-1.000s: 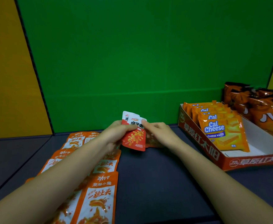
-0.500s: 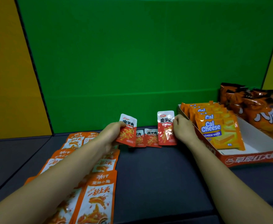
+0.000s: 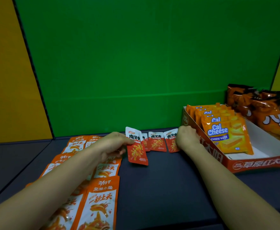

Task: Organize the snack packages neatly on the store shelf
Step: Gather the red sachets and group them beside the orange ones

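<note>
My left hand (image 3: pixel 112 144) pinches a small red and white snack packet (image 3: pixel 136 149) by its upper left edge, holding it upright just above the dark shelf (image 3: pixel 165 188). My right hand (image 3: pixel 187 138) rests on another red packet (image 3: pixel 172 142) lying flat at the back, next to the orange box. Between them lie two more red packets (image 3: pixel 157 141) in a row against the green back wall. Several orange and white fish-snack packets (image 3: pixel 101 203) lie in two columns on the left, partly under my left forearm.
An orange cardboard display box (image 3: pixel 260 163) at the right holds several upright Cal Cheese wafer packs (image 3: pixel 225 135). Dark orange snack bags (image 3: pixel 271 117) stand behind it. Green back wall (image 3: pixel 136 63) and yellow side panels enclose the shelf.
My hands moved apart with one red packet each. The right hand laid its packet flat at the back beside the box; the left hand lowered its packet slightly toward the shelf.
</note>
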`<state>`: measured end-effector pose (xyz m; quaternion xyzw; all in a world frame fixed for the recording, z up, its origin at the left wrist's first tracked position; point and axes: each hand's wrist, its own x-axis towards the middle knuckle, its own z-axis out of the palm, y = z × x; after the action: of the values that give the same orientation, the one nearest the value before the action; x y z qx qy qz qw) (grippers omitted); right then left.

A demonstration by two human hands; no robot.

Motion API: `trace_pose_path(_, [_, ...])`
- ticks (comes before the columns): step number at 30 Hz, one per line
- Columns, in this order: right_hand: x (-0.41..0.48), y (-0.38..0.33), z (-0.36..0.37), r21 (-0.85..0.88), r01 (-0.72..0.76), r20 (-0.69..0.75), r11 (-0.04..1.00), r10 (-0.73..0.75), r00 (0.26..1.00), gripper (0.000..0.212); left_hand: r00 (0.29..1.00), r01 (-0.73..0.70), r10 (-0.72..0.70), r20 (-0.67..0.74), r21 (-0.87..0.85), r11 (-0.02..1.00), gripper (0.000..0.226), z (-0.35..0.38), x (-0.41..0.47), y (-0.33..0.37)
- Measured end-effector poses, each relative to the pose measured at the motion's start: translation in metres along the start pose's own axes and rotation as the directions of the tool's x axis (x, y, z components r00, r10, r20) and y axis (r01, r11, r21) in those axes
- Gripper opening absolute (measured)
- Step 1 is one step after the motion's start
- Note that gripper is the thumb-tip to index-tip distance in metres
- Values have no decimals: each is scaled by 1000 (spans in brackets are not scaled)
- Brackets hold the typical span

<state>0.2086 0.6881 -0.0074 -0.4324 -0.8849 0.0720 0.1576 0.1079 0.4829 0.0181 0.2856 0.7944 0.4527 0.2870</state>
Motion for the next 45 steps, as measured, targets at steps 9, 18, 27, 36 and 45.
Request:
trace_pose_path(9, [4, -3, 3, -137, 38, 2, 990, -38, 999, 31, 999, -54, 51, 20, 218, 974, 46, 6, -8, -4])
trace_pose_path(18, [0, -1, -4, -114, 124, -108, 986, -136, 985, 26, 995, -95, 69, 66, 642, 761, 50, 18, -15, -3])
trace_pose_path(27, [-12, -6, -9, -108, 298, -234, 948, -316, 919, 27, 982, -6, 170, -81, 888, 460, 41, 25, -19, 8])
trace_pose_path(36, [-50, -62, -29, 150, 702, -182, 696, -678, 712, 27, 741, 127, 546, -391, 880, 458, 29, -38, -56, -27])
trace_pose_path(45, [-127, -179, -40, 125, 886, -70, 445, -887, 456, 31, 679, 345, 409, -609, 757, 555, 29, -121, -154, -93])
